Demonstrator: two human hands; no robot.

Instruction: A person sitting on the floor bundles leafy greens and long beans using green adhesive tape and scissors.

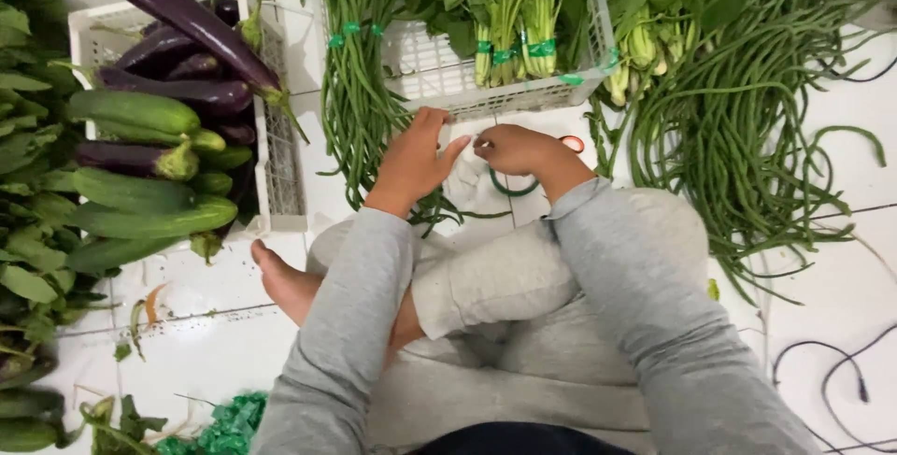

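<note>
I sit cross-legged on a white tiled floor. My left hand (413,158) rests on a bundle of long green beans (353,91) tied with green tape, its fingers spread over the lower ends. Close beside it, my right hand (517,149) is curled with its fingers pinched together near a dark green band (509,189) that loops below it; whether it grips the band is hard to tell. An orange-handled tool (573,143) peeks out just behind the right hand.
A white crate (448,77) ahead holds taped bunches of leafy greens (509,7). A large loose pile of long beans (747,128) lies at right. A white crate of eggplants and cucumbers (168,100) stands at left beside leafy greens. Green tape scraps (229,427) and black cables (832,371) lie on the floor.
</note>
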